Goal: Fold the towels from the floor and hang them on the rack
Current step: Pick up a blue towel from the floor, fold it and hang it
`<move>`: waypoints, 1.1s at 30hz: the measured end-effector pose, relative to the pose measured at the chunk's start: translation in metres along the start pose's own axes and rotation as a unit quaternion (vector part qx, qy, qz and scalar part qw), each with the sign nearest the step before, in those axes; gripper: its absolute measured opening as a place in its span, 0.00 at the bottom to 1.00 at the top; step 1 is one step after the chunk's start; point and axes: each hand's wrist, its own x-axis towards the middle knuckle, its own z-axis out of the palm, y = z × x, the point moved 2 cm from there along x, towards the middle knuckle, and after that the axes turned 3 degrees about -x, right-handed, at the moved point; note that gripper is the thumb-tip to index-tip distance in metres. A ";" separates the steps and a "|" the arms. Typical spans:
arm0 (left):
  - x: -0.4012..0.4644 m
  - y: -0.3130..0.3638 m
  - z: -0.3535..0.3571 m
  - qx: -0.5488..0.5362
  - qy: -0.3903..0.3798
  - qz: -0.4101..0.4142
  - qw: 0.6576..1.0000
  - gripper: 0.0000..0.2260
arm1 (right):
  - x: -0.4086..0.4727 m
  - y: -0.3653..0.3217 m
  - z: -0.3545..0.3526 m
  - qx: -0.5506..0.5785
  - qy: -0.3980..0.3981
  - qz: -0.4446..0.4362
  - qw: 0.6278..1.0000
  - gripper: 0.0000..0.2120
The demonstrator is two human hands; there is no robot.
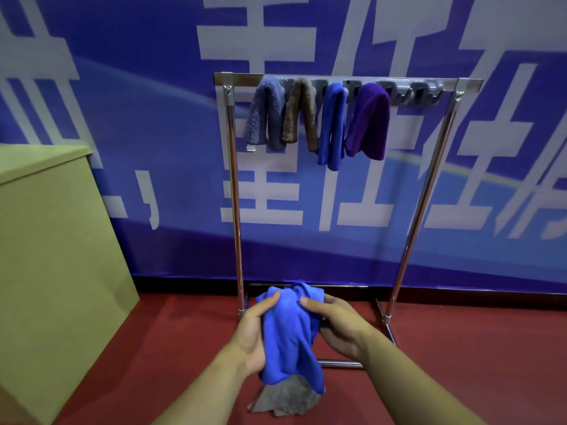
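Note:
A crumpled bright blue towel (290,335) hangs between both my hands, low in front of the rack. My left hand (256,329) grips its left side and my right hand (333,322) grips its right side near the top. Below it a grey-brown towel (283,398) lies bunched on the red floor. The chrome rack (343,79) stands against the wall with several folded towels over its top bar: a grey towel (265,115), a brown towel (302,113), a blue towel (333,127) and a purple towel (368,121).
A large tan cardboard box (52,256) stands at the left. A blue banner with white characters (153,133) covers the wall behind the rack. The rack's base bars (385,320) rest on the red floor (475,348). Grey hooks (414,92) hang on the right of the top bar.

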 end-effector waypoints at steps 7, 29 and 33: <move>0.000 0.000 -0.003 0.034 0.019 0.006 0.999 0.22 | 0.009 0.030 -0.016 -0.072 0.103 0.069 0.990 0.15; 0.009 0.026 -0.037 0.221 0.269 0.184 0.919 0.19 | -0.003 0.008 -0.069 -0.056 0.235 -0.011 0.970 0.27; 0.006 0.035 -0.048 0.219 0.294 0.199 0.909 0.20 | -0.008 -0.003 -0.077 -0.020 0.277 -0.045 0.960 0.22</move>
